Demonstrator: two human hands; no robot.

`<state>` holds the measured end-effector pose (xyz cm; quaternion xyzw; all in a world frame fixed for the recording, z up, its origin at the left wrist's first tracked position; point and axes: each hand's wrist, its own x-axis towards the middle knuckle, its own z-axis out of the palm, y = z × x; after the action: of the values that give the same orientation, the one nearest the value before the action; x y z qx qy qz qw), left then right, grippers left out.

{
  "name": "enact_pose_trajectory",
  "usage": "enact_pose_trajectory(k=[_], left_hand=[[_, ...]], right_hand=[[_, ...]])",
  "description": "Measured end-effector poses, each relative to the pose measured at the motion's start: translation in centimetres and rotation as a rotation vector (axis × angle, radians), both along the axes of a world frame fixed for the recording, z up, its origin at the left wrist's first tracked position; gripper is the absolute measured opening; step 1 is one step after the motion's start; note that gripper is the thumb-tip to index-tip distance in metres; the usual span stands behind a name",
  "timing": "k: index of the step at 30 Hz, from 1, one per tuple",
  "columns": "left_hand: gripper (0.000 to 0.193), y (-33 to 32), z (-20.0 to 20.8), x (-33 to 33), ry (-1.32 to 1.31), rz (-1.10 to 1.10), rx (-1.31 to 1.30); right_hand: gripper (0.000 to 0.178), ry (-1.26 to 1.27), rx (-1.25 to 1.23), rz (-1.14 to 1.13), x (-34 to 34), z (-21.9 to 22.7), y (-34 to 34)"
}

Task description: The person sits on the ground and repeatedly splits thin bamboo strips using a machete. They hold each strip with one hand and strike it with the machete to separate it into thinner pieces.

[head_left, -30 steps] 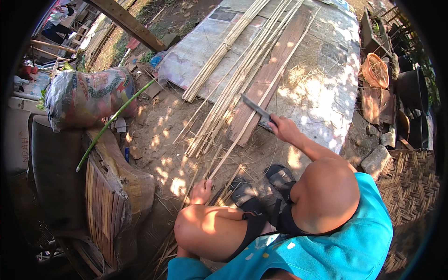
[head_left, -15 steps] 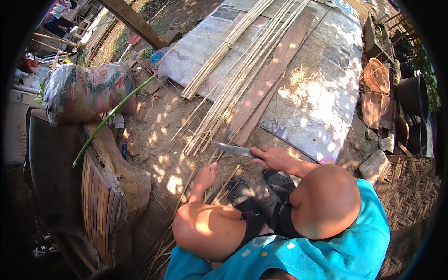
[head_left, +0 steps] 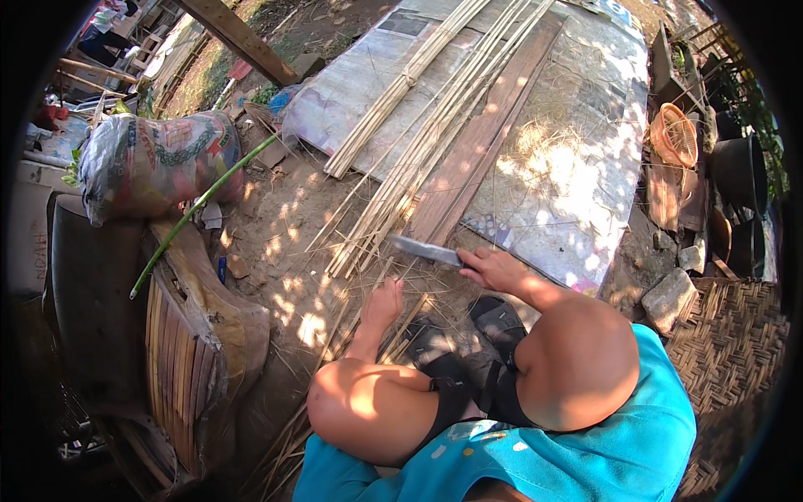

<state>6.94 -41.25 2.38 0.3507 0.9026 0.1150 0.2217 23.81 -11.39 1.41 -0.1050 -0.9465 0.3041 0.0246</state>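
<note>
In the head view, the orange basket (head_left: 674, 134) stands beyond and to the right of the right grip (head_left: 485, 269); its inside is too dim to make out. Dark pots (head_left: 740, 171) lie farther right of that grip, contents unseen. A stuffed, printed sack (head_left: 163, 163) lies well left of the left grip (head_left: 383, 303), its wrapping hiding what fills it.

The right grip is closed around the handle of a knife (head_left: 425, 250), whose blade points left and slightly away from the person, its tip beyond the left grip. The left grip has its fingers curled in; whether a strip is pinched there, I cannot tell. Ahead of both grips, pale strips (head_left: 435, 151) run lengthwise away toward the upper right, beside a brown plank (head_left: 485, 134) and a tied bundle (head_left: 393, 100).

The handle is mostly covered by fingers; the far ends of strips and bundle are cut off.
</note>
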Motion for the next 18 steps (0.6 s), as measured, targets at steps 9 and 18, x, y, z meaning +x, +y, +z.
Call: enact_pose_trajectory(k=[9,18], left_hand=[[0.046,-5.8,0.7,1.5,-0.085,0.163,-0.038],[0.044,-14.6,-1.6,3.1,-0.114,0.166,0.075]], right_hand=[[0.035,0.151,0.056,-0.249,-1.7,0.4,8.9],[0.031,0.092,0.169,-0.435,-1.8,-1.1,15.8]])
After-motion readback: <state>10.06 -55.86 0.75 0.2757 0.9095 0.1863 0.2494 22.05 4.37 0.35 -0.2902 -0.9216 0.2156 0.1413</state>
